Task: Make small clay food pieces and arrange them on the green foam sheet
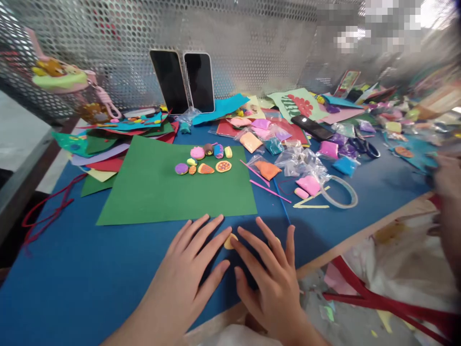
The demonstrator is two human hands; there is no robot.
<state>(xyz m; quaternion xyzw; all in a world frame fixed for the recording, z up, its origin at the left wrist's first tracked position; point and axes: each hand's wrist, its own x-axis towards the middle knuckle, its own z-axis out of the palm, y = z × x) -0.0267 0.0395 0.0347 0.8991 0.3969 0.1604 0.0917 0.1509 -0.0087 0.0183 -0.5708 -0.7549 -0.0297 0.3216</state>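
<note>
A small, flattened piece of yellow modelling clay (230, 241) lies on the blue tabletop between my hands. My left hand (196, 259) is palm down with fingers stretched out, its index fingertip at the clay's upper edge. The right index fingertip presses on the clay's right side, while the other fingers of my right hand (268, 266) are spread. A little yellow shows by that hand's outer fingers, too small to name. Beyond the hands, a green paper sheet (173, 197) carries several tiny clay food shapes, including a pizza (223, 166) and a purple disc (181, 168).
Bagged clay, such as an orange packet (267, 170), lies to the right with a tape roll (339, 192) and scissors (365, 147). Two phones (199, 81) lean against the perforated metal panel (252, 53). Papers (104, 163) are stacked left. Another person's arm (448, 202) is at far right.
</note>
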